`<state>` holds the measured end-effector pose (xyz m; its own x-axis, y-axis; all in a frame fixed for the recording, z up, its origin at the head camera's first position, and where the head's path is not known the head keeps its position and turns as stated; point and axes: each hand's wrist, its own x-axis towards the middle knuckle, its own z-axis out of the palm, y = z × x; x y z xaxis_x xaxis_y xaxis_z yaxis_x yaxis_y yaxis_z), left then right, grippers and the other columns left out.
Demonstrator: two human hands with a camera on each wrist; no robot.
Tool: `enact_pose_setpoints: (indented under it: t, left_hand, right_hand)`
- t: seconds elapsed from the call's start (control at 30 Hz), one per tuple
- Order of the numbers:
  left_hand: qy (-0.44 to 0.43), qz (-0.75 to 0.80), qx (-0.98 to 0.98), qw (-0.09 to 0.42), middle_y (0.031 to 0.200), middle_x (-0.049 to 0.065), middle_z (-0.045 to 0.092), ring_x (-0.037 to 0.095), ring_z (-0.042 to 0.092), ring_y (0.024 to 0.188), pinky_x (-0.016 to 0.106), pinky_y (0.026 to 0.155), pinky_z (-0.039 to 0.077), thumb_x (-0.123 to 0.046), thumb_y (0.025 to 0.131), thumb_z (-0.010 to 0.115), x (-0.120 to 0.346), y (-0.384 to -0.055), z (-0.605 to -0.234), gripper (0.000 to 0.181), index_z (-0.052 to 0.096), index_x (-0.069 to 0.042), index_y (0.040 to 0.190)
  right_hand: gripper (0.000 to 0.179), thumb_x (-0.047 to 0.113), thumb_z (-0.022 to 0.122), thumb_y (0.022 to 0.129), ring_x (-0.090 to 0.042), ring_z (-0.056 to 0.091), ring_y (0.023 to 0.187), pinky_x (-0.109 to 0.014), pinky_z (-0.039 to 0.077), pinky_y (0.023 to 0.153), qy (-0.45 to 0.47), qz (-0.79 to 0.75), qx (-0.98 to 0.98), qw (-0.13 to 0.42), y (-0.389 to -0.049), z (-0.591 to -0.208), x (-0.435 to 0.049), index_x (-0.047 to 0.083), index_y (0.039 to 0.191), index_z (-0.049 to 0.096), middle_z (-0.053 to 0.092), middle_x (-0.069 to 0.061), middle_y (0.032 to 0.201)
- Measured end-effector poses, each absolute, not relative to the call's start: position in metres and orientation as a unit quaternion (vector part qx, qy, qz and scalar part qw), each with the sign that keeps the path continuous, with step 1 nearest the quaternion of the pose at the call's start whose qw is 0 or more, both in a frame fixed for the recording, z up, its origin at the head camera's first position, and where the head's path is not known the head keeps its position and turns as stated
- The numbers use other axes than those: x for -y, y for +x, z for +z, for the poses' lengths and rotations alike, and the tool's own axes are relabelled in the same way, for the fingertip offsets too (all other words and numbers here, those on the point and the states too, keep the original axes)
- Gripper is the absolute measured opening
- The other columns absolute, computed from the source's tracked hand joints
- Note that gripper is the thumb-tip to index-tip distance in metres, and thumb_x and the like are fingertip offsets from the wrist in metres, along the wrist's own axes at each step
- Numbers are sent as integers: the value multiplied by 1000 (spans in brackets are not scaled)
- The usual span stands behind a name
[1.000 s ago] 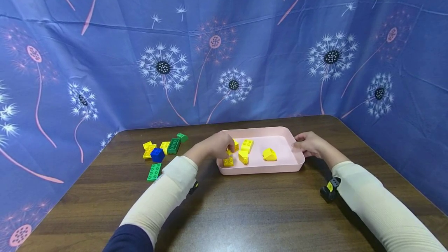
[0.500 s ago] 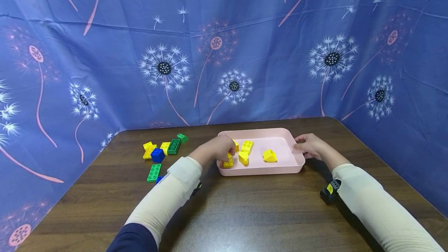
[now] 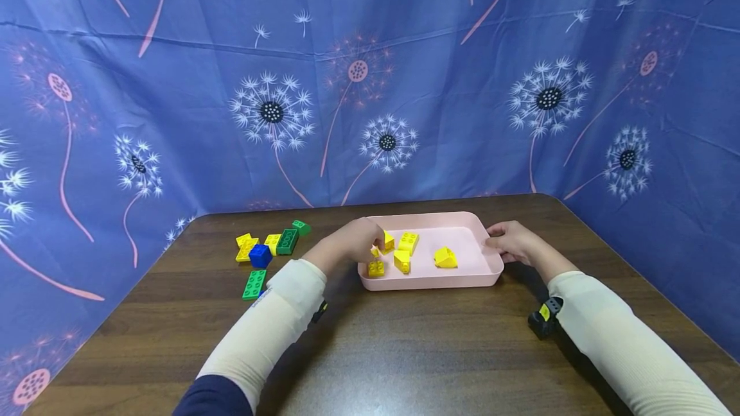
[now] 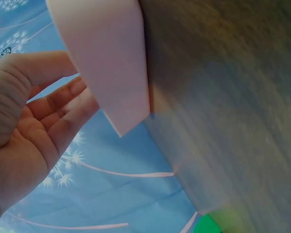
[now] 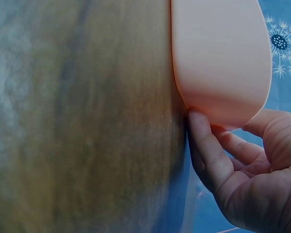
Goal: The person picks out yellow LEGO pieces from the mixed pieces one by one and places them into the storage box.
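My left hand [image 3: 354, 244] reaches over the left end of a pink tray [image 3: 462, 278], pinching a small yellow brick [image 3: 374, 251] that the fingers mostly hide. Just below it in the tray lies a yellow studded brick [image 3: 376, 268]. From the left wrist view, the tray wall [image 4: 104, 58] hides the fingertips of that hand. At the opposite end my right hand [image 3: 514, 241] grips the tray, with its thumb at the rim and fingers against the outer wall, as the right wrist view shows near the tray's corner [image 5: 228, 97].
Several more yellow bricks lie in the tray, among them a studded one [image 3: 408, 242] and a sloped one [image 3: 445, 257]. On the brown table [image 3: 405, 352] to the left sit a blue brick [image 3: 260, 256], green bricks [image 3: 254, 284] and yellow ones. A patterned blue cloth [image 3: 439, 82] hangs behind.
My left hand dipped onto the studded yellow brick in the tray, then rose slightly back and left with the small yellow brick. The right hand keeps its hold on the tray.
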<state>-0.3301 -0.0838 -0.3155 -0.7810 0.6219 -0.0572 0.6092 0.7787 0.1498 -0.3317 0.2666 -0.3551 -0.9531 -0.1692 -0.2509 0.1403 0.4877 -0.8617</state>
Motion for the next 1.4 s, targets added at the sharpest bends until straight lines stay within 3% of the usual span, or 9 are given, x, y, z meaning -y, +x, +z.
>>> enact_pose_setpoints:
  t: [0.23,0.6,0.87,1.03,1.23,1.4]
  left_hand:
    - [355,48,-933,24,87,0,70,16,56,81,29,82,51,-6,77,79,95,-325,-304,16,74,-7,92]
    - [362,53,-931,21,94,6,71,17,58,79,30,78,53,-10,75,82,116,-315,-290,26,73,-8,100]
    - [354,46,-934,22,104,3,68,18,58,91,32,82,51,-15,71,88,137,-306,-281,45,71,-8,112]
    - [350,45,-936,13,108,4,66,23,58,102,36,91,48,-17,70,89,156,-302,-278,47,70,-9,112]
    - [357,50,-933,-16,107,8,66,28,59,102,40,89,48,-11,68,88,186,-301,-275,45,71,-5,109]
    - [325,67,-943,-15,107,12,65,32,58,101,43,84,50,4,69,79,210,-301,-273,41,71,-4,109]
  right_hand:
    - [51,3,54,96,-15,64,76,-37,57,71,-10,-511,-846,153,-332,-355,-267,-18,137,33,58,-21,105]
    - [51,4,55,95,-16,63,77,-37,57,72,-2,-504,-850,154,-332,-356,-267,-17,137,34,58,-24,108]
    - [51,4,54,96,-16,64,79,-38,57,73,-6,-507,-848,156,-332,-354,-267,-18,137,33,56,-25,110]
    - [52,4,55,96,-16,64,78,-37,57,73,-7,-506,-849,155,-333,-354,-267,-18,138,32,56,-25,111]
    - [52,4,54,96,-17,63,80,-39,57,74,-4,-505,-849,157,-333,-353,-267,-18,138,32,54,-27,114]
    - [51,4,54,96,-16,63,80,-39,57,75,-5,-502,-851,156,-333,-355,-267,-17,138,33,55,-27,114]
